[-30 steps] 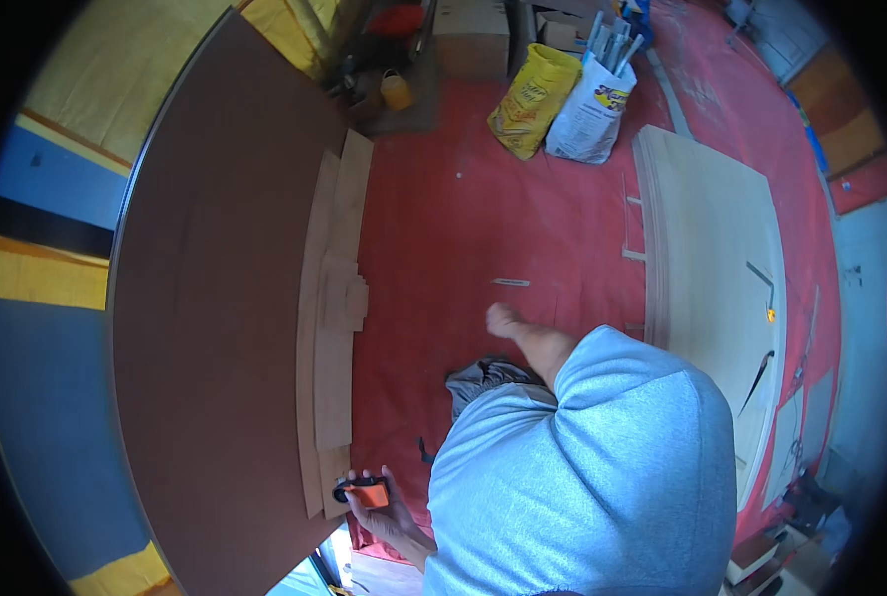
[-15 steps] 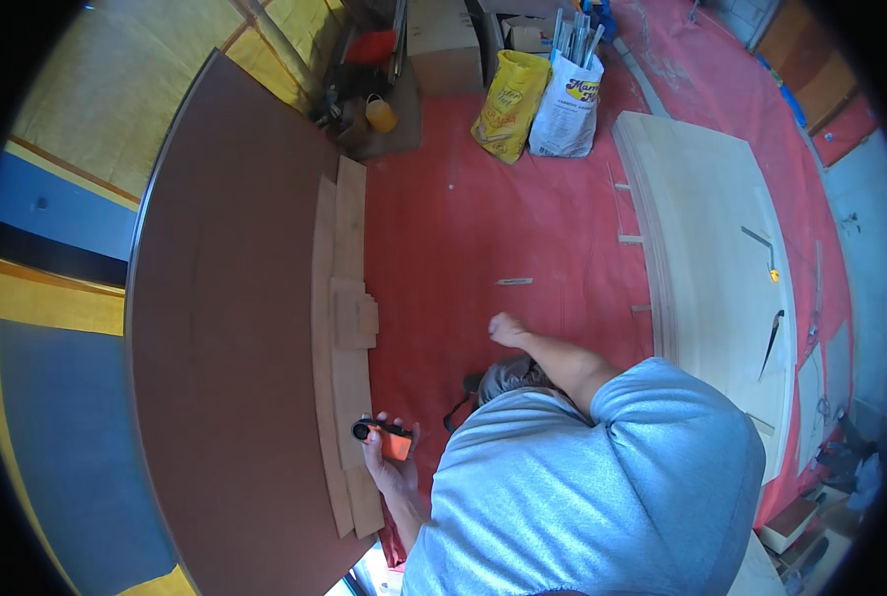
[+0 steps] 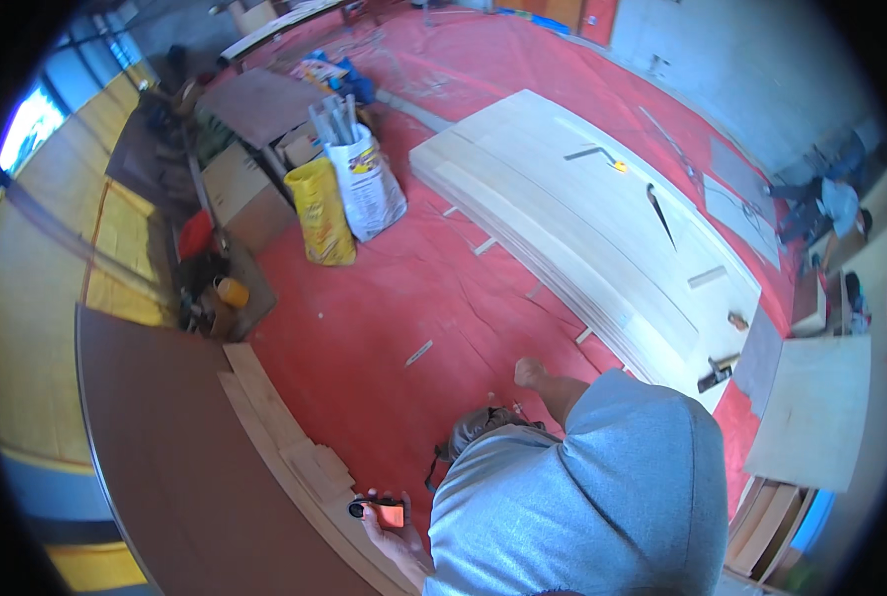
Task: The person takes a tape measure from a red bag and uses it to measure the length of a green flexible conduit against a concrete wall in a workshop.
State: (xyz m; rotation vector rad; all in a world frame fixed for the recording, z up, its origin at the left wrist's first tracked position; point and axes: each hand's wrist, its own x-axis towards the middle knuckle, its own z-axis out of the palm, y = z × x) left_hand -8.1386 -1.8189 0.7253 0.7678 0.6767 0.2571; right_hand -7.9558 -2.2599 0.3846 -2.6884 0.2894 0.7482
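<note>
An orange and black hand-held device [image 3: 389, 511] is held in my left hand [image 3: 389, 531], beside stacked light wooden strips [image 3: 314, 462] and a large dark brown board [image 3: 175, 447]. My right hand [image 3: 531, 373] hangs over the red floor covering [image 3: 394, 308], fingers curled; whether they hold anything is hidden. It is nearest a stack of pale panels [image 3: 563, 219] on the right. On that stack lie a square tool [image 3: 587, 154], a black tapered tool [image 3: 660, 214] and a black hand tool [image 3: 717, 372].
A yellow sack [image 3: 319, 214] and a white sack of metal lengths [image 3: 364, 189] stand beyond the floor area. Cardboard boxes [image 3: 244, 199] and an orange container [image 3: 232, 291] line the left wall. What looks like a person [image 3: 831, 209] is at the far right.
The view has swung to the right, showing more of the pale panels and the far wall. The sacks and brown board now sit further left and tilted. My left hand still holds the device.
</note>
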